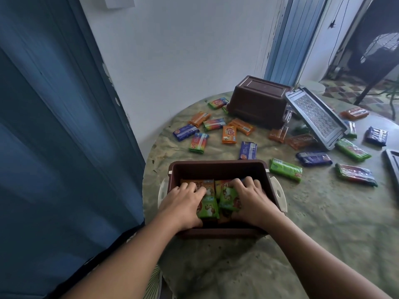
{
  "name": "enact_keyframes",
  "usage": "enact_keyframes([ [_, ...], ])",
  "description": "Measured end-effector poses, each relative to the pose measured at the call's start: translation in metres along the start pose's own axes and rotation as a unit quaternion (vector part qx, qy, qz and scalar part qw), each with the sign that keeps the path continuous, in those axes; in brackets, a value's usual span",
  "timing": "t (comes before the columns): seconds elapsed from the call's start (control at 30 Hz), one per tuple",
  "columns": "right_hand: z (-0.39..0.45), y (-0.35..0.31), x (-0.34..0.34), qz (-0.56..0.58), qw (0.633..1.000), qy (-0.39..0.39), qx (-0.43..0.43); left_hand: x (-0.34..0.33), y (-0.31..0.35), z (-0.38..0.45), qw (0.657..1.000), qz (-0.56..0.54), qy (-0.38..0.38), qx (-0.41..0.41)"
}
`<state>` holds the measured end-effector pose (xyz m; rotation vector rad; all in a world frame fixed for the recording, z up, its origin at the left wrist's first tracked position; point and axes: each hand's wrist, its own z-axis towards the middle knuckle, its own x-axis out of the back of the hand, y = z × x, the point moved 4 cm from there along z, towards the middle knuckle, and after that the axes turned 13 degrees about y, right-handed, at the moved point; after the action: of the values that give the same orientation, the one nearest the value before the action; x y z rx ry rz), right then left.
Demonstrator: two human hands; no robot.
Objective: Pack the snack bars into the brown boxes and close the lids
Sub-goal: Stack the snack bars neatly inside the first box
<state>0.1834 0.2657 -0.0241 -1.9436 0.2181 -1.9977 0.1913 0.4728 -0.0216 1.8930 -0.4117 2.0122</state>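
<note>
An open brown box [218, 167] sits on a round table [313, 223] close to the person, with pale latch handles at its left and right ends. Inside it lie at least four snack bars: two green ones in front and two orange ones behind them. The left hand [183, 203] is inside the box, fingers curled over the left green bar [208, 209], gripping it. The right hand [252, 201] is inside too, fingers curled over the right green bar [228, 197], gripping it. Both bars lie directly under the fingers, near the middle of the box.

Farther back stands a second brown box [259, 100], turned upside down. A grey lid [315, 117] leans tilted beside it on the right. The edge of another lid [394, 167] shows at the far right.

About nineteen loose bars are scattered on the table beyond the open box, in orange, green, blue, rainbow and red wrappers; some under the tilted lid are hard to count. A blue door [54, 126] fills the left side.
</note>
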Motion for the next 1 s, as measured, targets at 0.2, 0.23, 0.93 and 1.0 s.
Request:
enact_keyframes([
  [0.2, 0.001, 0.000, 0.007, 0.087, 0.992, 0.091, -0.012, 0.001, 0.001, -0.001, 1.000, -0.001, -0.004, 0.001],
  [0.23, 0.001, 0.000, 0.008, 0.110, 0.989, 0.101, -0.019, 0.001, 0.001, -0.001, 1.000, -0.002, -0.004, 0.003],
  [0.93, 0.001, 0.005, 0.007, 0.211, 0.971, 0.088, -0.065, 0.007, 0.001, -0.004, 0.999, -0.021, 0.026, 0.021],
  [1.0, 0.002, 0.007, -0.001, 0.141, 0.985, 0.071, -0.067, 0.007, 0.001, -0.004, 0.999, -0.023, 0.021, 0.024],
])
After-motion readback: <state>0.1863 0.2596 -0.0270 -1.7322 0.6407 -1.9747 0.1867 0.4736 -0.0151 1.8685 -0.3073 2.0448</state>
